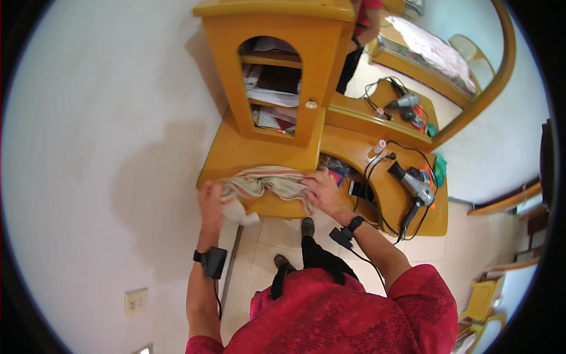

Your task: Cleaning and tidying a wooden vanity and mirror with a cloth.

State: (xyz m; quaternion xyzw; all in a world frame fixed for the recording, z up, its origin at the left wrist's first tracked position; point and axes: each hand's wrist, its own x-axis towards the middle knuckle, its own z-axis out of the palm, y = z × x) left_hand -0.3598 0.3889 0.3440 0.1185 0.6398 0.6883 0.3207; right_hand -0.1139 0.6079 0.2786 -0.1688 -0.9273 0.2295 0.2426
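A striped beige cloth [271, 180] lies bunched across the wooden top [259, 153] in front of a small cabinet. At its left end, my left hand [210, 207] is closed on the fabric, slightly blurred, by the top's left edge. Around the opposite end curl the fingers of my right hand [324, 193]. A loose corner of the cloth droops over the front edge near my left hand. Just beyond my right fingers is an open drawer [365, 197] with small items in it.
The cabinet [312, 82] with an arched opening holds papers. A silver hair dryer [417, 187], its black cord and a small pink-capped bottle [378, 147] stand on the dresser's right side, below a mirror [413, 47]. A wall [112, 130] runs close on the left.
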